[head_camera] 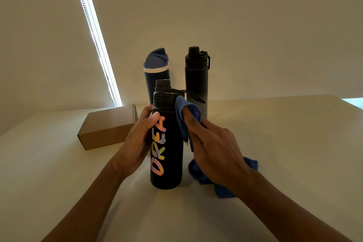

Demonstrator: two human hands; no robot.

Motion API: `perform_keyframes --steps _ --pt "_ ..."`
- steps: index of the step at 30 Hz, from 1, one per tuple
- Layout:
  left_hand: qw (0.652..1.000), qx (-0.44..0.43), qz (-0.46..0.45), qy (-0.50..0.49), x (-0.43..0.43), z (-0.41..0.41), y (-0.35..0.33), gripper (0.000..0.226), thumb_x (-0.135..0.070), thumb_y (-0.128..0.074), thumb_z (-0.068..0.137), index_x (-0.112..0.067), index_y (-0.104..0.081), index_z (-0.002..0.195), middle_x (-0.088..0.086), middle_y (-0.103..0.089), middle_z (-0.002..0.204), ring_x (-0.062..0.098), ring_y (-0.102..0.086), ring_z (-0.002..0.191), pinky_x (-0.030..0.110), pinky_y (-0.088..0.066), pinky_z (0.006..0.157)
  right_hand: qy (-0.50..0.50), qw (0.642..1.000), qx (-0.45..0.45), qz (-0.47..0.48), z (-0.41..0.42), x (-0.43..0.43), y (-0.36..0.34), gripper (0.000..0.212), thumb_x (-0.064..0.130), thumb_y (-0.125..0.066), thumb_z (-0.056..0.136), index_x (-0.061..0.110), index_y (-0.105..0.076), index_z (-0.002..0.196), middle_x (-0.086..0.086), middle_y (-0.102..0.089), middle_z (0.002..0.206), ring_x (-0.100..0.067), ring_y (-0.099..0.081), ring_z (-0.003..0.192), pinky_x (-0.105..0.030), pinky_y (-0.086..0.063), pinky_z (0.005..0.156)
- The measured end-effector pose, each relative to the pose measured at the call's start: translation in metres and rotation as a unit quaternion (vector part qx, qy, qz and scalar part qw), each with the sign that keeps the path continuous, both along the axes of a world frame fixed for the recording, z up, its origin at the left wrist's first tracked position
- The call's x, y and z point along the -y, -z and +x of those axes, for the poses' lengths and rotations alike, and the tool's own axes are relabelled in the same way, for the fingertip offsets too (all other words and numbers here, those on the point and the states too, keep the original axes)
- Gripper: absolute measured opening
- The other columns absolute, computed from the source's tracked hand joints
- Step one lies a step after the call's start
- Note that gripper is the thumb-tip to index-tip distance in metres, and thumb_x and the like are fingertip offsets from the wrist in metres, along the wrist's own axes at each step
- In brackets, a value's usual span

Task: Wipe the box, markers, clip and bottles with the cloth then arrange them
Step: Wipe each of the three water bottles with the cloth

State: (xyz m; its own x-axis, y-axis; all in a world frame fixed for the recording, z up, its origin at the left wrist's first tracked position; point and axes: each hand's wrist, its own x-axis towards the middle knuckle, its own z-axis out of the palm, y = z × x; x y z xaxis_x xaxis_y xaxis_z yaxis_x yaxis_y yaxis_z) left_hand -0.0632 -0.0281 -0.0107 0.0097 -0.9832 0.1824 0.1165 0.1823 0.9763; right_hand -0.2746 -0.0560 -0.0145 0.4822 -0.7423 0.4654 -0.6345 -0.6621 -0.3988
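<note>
Near the bench's middle, our left hand (137, 139) clamps its fingers round the black lettered bottle (167, 143), steadying it while our right hand (212, 147) pinches the blue cloth (186, 112) against its shoulder.

The nearest bottle (167, 143) is black, and down its side it has large letters in mixed pink, yellow and orange, with a speckled, shiny look. The cloth (196, 169) is plain blue. Behind, one bottle (156, 72) is dark navy with a lighter blue lid and a white ring under it. The other bottle (196, 76) is matte black above and fades to grey near its bottom. The box (106, 127) is plain brown cardboard. The table (284, 133) is cream white.
</note>
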Motion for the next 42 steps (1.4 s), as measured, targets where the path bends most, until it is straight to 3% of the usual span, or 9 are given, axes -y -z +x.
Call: perform_keyframes --steps 10,13,17,24,27,31,35,38,42 --pt "1.0 0.008 -0.01 -0.019 -0.001 -0.002 -0.001 0.061 -0.051 -0.046 0.089 -0.021 -0.049 0.142 0.009 -0.073 0.119 0.026 -0.072 0.111 0.029 -0.06 0.08 -0.043 0.997 0.068 0.019 0.0 -0.003 -0.004 0.092 0.067 -0.019 0.07 0.007 -0.055 0.128 -0.012 -0.065 0.103 -0.018 -0.058 0.085 -0.03 -0.045 0.079" --pt "1.0 -0.001 -0.014 -0.024 -0.002 -0.001 0.0 0.061 -0.054 -0.047 0.089 -0.023 -0.049 0.142 0.01 -0.071 0.122 0.027 -0.071 0.115 0.031 -0.06 0.083 -0.015 1.0 -0.01 0.019 0.0 -0.002 0.001 0.101 0.071 -0.006 0.061 0.016 -0.052 0.133 0.002 -0.057 0.107 -0.008 -0.048 0.088 -0.013 -0.032 0.077" --pt "1.0 0.002 -0.001 -0.021 -0.003 -0.002 -0.002 0.08 -0.064 -0.055 0.08 -0.021 -0.047 0.148 0.011 -0.071 0.124 0.028 -0.07 0.117 0.031 -0.06 0.083 0.001 0.996 0.061 -0.058 -0.004 -0.003 0.005 0.069 0.06 -0.024 0.082 0.013 -0.059 0.117 0.007 -0.053 0.083 -0.005 -0.047 0.064 -0.011 -0.03 0.063" --pt "1.0 -0.018 -0.009 -0.016 -0.004 -0.002 -0.003 0.082 -0.066 -0.056 0.077 -0.022 -0.048 0.146 0.011 -0.071 0.122 0.028 -0.07 0.116 0.033 -0.06 0.085 -0.031 0.997 0.061 0.028 0.0 -0.002 -0.005 0.04 0.039 -0.044 0.103 0.013 -0.051 0.133 0.005 -0.052 0.099 0.005 -0.043 0.068 -0.004 -0.041 0.077" --pt "1.0 -0.016 -0.008 -0.017 -0.004 -0.001 -0.004 0.07 -0.063 -0.053 0.084 -0.023 -0.052 0.141 0.007 -0.072 0.12 0.024 -0.071 0.115 0.031 -0.06 0.084 -0.008 0.998 0.003 -0.06 -0.002 -0.008 -0.004 0.051 0.046 -0.035 0.095 0.015 -0.057 0.129 0.005 -0.056 0.092 0.002 -0.043 0.062 -0.028 -0.049 0.071" --pt "1.0 -0.007 -0.001 -0.012 -0.006 -0.004 -0.006 0.082 -0.07 -0.065 0.076 -0.022 -0.052 0.141 0.009 -0.074 0.119 0.026 -0.072 0.113 0.03 -0.06 0.082 -0.008 0.992 0.041 -0.119 -0.005 -0.001 -0.007 0.05 0.044 -0.034 0.091 0.01 -0.061 0.115 -0.003 -0.064 0.077 -0.009 -0.053 0.056 -0.023 -0.045 0.055" --pt "1.0 -0.016 0.0 -0.005 -0.007 -0.005 -0.006 0.1 -0.077 -0.076 0.065 -0.02 -0.051 0.144 0.011 -0.074 0.119 0.027 -0.072 0.112 0.031 -0.06 0.083 -0.012 0.999 0.027 -0.036 0.001 -0.001 -0.015 0.068 0.06 -0.029 0.089 0.014 -0.052 0.133 0.001 -0.061 0.099 -0.003 -0.051 0.075 -0.014 -0.04 0.075" --pt "0.999 -0.031 -0.002 -0.009 -0.006 -0.005 -0.004 0.085 -0.069 -0.071 0.073 -0.023 -0.053 0.142 0.006 -0.075 0.118 0.025 -0.071 0.115 0.03 -0.06 0.083 -0.011 0.996 -0.022 -0.086 -0.003 -0.008 -0.005 0.044 0.035 -0.04 0.1 0.018 -0.051 0.139 -0.001 -0.065 0.108 -0.005 -0.052 0.079 -0.028 -0.053 0.075" --pt "1.0 0.006 -0.027 0.005 -0.005 -0.004 -0.005 0.051 -0.043 -0.049 0.093 -0.027 -0.051 0.141 0.003 -0.073 0.125 0.023 -0.069 0.121 0.03 -0.06 0.087 -0.026 0.985 0.072 -0.155 -0.007 -0.002 0.002 0.032 0.035 -0.041 0.091 0.018 -0.057 0.113 -0.002 -0.065 0.072 -0.007 -0.053 0.053 -0.029 -0.054 0.047"
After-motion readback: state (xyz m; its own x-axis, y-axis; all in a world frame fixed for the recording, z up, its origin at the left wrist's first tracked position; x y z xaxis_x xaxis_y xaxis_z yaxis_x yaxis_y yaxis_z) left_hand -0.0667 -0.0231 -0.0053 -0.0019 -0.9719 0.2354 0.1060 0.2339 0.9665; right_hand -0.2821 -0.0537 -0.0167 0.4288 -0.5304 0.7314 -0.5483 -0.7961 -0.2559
